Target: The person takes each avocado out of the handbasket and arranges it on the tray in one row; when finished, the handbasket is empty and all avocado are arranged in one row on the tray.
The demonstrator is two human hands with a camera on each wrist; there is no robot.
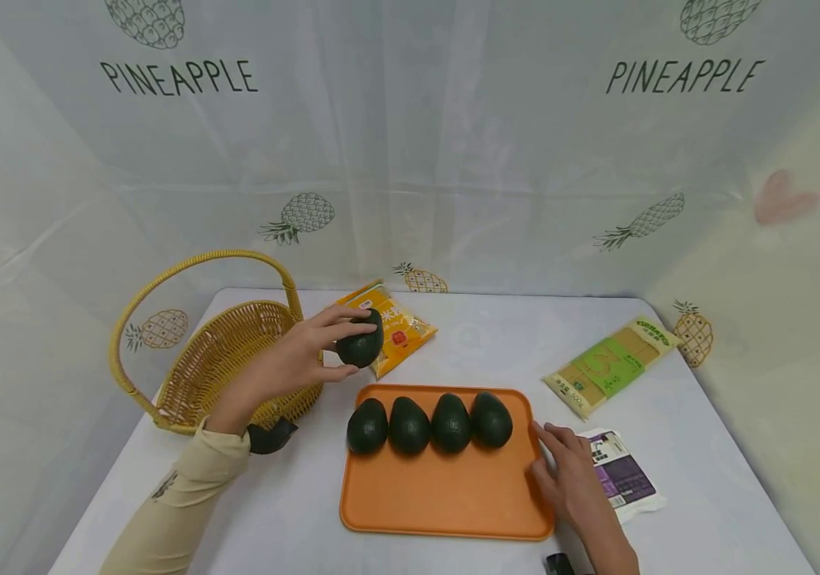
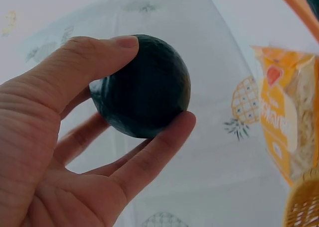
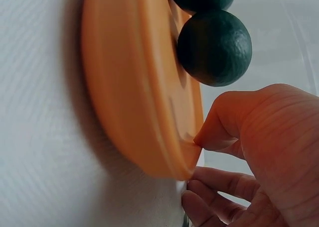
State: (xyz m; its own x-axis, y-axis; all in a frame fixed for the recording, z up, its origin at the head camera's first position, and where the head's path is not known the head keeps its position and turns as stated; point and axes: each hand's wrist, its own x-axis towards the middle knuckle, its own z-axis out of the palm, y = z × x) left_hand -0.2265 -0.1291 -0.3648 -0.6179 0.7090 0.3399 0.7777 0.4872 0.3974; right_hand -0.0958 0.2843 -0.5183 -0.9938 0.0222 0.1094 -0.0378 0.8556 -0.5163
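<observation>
My left hand (image 1: 293, 353) holds a dark green avocado (image 1: 359, 345) in the air, above the area between the basket and the tray. In the left wrist view, the thumb and fingertips pinch this avocado (image 2: 144, 90) from opposite sides. An orange tray (image 1: 445, 499) lies on the table, with several more avocados (image 1: 410, 427) lined up in a row along its far half. At the tray's right side, my right hand (image 1: 571, 475) grips the rim. The right wrist view has the thumb on the tray's edge (image 3: 144, 87) and the other fingers on its outer side.
A yellow woven basket (image 1: 197, 375) with a tall handle stands at the left. Behind the held avocado lies an orange food packet (image 1: 406, 335). On the right are a yellow-green noodle packet (image 1: 611, 363) and a white-and-purple packet (image 1: 625, 479). A pineapple-print curtain hangs behind.
</observation>
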